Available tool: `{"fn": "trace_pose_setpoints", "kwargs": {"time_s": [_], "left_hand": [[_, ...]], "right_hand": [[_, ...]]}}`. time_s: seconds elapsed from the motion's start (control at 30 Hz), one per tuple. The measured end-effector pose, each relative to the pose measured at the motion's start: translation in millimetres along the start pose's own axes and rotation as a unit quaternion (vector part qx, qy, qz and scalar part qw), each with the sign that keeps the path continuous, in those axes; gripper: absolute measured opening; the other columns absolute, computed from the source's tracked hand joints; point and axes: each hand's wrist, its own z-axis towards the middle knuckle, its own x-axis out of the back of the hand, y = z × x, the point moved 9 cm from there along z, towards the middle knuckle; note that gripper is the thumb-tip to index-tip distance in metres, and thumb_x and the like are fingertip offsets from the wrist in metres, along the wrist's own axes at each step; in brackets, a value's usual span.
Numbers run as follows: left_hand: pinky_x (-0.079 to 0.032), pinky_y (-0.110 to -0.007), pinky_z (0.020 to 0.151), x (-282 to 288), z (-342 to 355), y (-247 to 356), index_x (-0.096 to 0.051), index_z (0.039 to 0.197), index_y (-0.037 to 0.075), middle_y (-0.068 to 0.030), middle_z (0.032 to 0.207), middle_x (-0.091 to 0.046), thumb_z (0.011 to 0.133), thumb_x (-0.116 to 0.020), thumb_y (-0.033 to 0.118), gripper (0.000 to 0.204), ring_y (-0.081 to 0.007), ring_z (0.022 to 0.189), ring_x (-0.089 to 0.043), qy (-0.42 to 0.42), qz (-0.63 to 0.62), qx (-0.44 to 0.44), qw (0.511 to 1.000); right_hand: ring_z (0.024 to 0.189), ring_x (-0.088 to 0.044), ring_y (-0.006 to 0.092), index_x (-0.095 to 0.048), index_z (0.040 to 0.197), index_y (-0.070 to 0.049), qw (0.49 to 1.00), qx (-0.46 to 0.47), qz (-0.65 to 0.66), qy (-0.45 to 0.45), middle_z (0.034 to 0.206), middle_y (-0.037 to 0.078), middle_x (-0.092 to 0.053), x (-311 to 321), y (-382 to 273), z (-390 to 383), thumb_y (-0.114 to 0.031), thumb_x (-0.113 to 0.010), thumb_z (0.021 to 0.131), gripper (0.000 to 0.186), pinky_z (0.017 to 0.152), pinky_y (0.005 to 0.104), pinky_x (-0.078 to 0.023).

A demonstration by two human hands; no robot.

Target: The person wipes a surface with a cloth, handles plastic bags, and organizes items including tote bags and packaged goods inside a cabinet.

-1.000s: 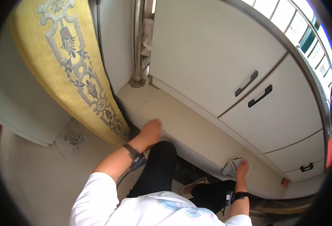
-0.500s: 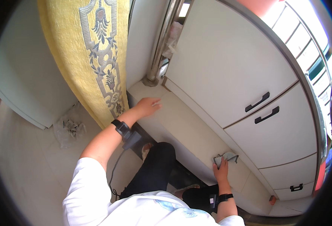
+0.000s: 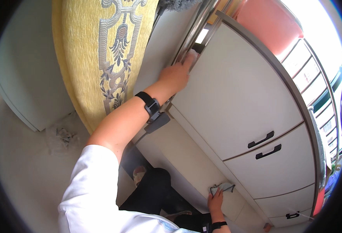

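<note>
My left hand (image 3: 174, 77) is raised beside the metal pole (image 3: 196, 29), its index finger stretched out into the narrow gap next to the cabinet. The fingertip meets a whitish, crumpled item (image 3: 193, 57), perhaps plastic; my other fingers are partly hidden, and no grip shows. Lower down, my right hand (image 3: 216, 202) rests on a grey cloth (image 3: 227, 188) on the pale tiled ledge (image 3: 178, 144). Its fingers press into the bunched cloth, which sticks out past them.
The white cabinet (image 3: 240, 89) with black handles lines the right. A yellow patterned curtain (image 3: 81, 50) hangs near my left arm. On the floor at left lies a clear plastic bag (image 3: 65, 136). A pink container (image 3: 270, 25) stands on top, beside window bars.
My left hand has moved up and forward from above the ledge to the gap by the pole. My right hand stays on the cloth; the view has shifted.
</note>
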Motion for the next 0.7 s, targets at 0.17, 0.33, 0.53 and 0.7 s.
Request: {"fn": "trace_pose_setpoints", "kwargs": {"time_s": [0.17, 0.33, 0.53, 0.7], "left_hand": [[-0.048, -0.046, 0.069, -40.4, 19.8, -15.4, -0.021, 0.140, 0.012, -0.0229, 0.089, -0.063, 0.081, -0.052, 0.016, 0.067, -0.0389, 0.078, -0.061, -0.079, 0.077, 0.028, 0.993], [-0.049, -0.047, 0.070, -66.2, 2.2, -28.1, -0.030, 0.135, 0.008, -0.0222, 0.092, -0.063, 0.083, -0.052, 0.014, 0.057, -0.0373, 0.082, -0.062, -0.103, 0.152, 0.009, 0.983], [-0.048, -0.044, 0.075, -71.0, -44.6, -4.0, -0.039, 0.130, 0.011, -0.0178, 0.111, -0.055, 0.082, -0.055, 0.019, 0.051, -0.0350, 0.096, -0.057, -0.038, 0.086, -0.039, 0.995], [-0.048, -0.043, 0.076, -62.9, -69.9, -2.3, -0.048, 0.119, 0.009, -0.0158, 0.105, -0.056, 0.082, -0.056, 0.020, 0.039, -0.0352, 0.091, -0.057, -0.044, 0.099, -0.058, 0.992]], "right_hand": [[0.108, -0.043, 0.0511, -0.033, 0.131, 0.005, 0.999, 0.042, 0.006, 0.020, 0.123, 0.040, -0.037, 3.3, -1.6, 22.3, -0.021, -0.061, 0.077, 0.066, 0.093, 0.0486, -0.038], [0.104, -0.047, 0.0501, -0.036, 0.129, 0.003, 1.000, 0.012, 0.005, 0.017, 0.120, 0.039, -0.040, 16.8, -1.1, 10.4, -0.024, -0.062, 0.077, 0.064, 0.089, 0.0489, -0.041], [0.107, -0.047, 0.0450, -0.044, 0.125, -0.001, 0.984, 0.034, 0.029, 0.174, 0.123, 0.029, -0.044, 115.1, -25.0, 45.6, -0.023, -0.065, 0.076, 0.057, 0.087, 0.0462, -0.043], [0.108, -0.049, 0.0270, -0.045, 0.121, 0.000, 0.934, -0.028, 0.224, 0.278, 0.119, 0.017, -0.049, 217.5, -56.0, 70.5, -0.013, -0.061, 0.083, 0.043, 0.088, 0.0334, -0.040]]}}
